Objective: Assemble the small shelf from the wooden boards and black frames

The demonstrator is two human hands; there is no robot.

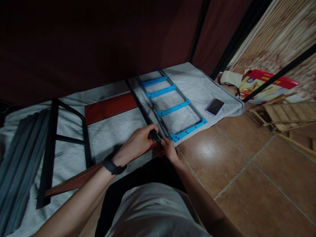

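My left hand (138,143), with a black band on its wrist, is closed around the near end of a long black bar (140,106). Just right of it, my right hand (170,150) has its fingers bent against that same bar end; anything small between them is hidden. A reddish-brown board (79,181) runs on edge from the bar's near end to a black side frame (49,148) at left. Between the bar and that frame, a second reddish-brown board (111,107) spans the far side. Blue crosspieces on grey rods form a rack (189,132) beside my right hand.
Everything lies on a grey blanket (197,77). Several grey tubes (27,158) are bundled at the far left. A phone (214,107) rests near the blanket's right edge. Beyond the brown tiled floor (232,158) are a wooden slatted piece (291,115) and a red-yellow box (266,84).
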